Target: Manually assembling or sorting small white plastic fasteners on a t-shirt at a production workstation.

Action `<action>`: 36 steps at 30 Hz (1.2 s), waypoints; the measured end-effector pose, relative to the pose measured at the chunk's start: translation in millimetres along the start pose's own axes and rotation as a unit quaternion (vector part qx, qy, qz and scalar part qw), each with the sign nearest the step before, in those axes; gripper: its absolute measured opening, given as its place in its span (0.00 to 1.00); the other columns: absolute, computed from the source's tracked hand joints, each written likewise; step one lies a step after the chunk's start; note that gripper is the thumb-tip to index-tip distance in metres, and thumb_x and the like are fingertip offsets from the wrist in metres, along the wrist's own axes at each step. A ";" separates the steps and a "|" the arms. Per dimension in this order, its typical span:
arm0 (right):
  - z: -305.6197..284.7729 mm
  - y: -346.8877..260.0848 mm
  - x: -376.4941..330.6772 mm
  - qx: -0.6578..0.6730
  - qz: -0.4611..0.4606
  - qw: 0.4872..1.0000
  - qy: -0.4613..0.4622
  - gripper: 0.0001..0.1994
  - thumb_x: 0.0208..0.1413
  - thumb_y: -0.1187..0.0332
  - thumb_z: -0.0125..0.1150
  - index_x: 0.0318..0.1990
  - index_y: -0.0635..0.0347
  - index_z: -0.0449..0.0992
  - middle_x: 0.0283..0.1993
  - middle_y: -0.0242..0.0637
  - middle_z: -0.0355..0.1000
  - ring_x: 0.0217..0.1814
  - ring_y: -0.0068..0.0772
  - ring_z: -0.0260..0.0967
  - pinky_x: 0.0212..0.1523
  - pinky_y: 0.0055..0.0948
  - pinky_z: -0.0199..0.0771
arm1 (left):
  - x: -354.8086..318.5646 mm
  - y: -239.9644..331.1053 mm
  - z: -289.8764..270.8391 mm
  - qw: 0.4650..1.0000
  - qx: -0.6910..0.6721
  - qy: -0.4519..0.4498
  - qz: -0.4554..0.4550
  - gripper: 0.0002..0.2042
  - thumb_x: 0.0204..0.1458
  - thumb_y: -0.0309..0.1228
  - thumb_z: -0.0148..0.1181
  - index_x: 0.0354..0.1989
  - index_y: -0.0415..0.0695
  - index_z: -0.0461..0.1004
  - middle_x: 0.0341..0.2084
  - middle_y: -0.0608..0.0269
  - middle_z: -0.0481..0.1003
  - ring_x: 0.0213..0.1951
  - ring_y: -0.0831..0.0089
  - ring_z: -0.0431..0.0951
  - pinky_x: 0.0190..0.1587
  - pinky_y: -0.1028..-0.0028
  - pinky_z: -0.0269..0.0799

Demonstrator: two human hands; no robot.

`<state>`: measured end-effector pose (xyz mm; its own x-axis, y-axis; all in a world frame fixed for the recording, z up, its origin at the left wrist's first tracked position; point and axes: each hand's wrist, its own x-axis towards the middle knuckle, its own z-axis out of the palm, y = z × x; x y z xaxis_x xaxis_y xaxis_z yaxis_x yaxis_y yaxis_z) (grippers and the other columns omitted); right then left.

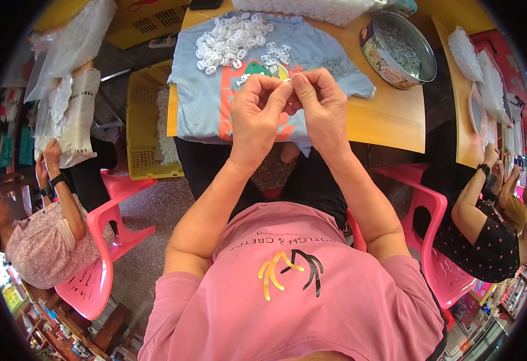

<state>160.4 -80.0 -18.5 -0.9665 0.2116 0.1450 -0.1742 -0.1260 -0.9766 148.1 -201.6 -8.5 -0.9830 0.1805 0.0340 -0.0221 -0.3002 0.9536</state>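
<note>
My left hand (255, 114) and my right hand (321, 108) meet over the near edge of a blue cloth (200, 99). Both are closed in a pinch, fingertips together, on a small white plastic piece (287, 80) that is mostly hidden. Beyond my left hand lies a heap of white plastic pieces with two holes each (230, 39). A smaller group of the white pieces (275, 54) sits just past my fingertips. Right of that, small grey metal parts (334, 66) are scattered on the cloth.
A round tin (368, 51) full of small metal parts stands at the right on the yellow table (389, 120). Clear bags of white pieces (311, 7) lie at the back. A yellow crate (140, 120) is at the left. People sit on pink chairs (104, 240) on either side.
</note>
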 end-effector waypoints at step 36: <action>-29.5 -25.5 24.1 -0.292 -0.255 0.897 -0.212 0.07 0.63 0.73 0.50 0.33 0.66 0.65 0.28 0.40 0.62 0.23 0.38 0.64 0.25 0.33 0.64 | -6.9 15.8 -5.2 0.998 -0.010 -0.040 -0.038 0.07 0.59 0.30 0.61 0.36 0.39 0.72 0.26 0.68 0.75 0.28 0.84 0.72 0.32 0.82 0.70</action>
<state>147.2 -43.1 5.1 -0.7956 -0.3061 0.5228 -0.6053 0.4374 -0.6651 153.5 -212.5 4.8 -0.9604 0.2782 -0.0143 -0.1013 -0.3008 0.9483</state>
